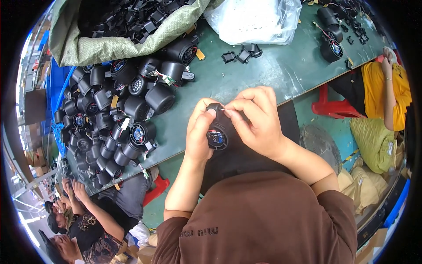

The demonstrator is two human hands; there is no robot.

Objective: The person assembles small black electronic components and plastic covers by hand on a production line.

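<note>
My left hand (198,127) is closed round a small black plastic fan housing (217,139), its round grilled end with a blue circuit board facing up. The narrow black neck of the housing points away from me, under my left thumb. My right hand (257,119) pinches a tiny light-coloured piece, perhaps a wire end, right beside that neck; most of it is hidden by the fingertips. Both hands are just off the table's near edge, above my lap. To the left, a heap of similar black fan housings (147,99) lies on the green table (263,72), some with wires and connectors showing.
An open woven sack (127,50) of small black plastic parts stands at the far left. Beyond my hands are a clear plastic bag (252,22) and a few loose black clips (243,55). Co-workers sit at left and right, one near a red stool (327,105).
</note>
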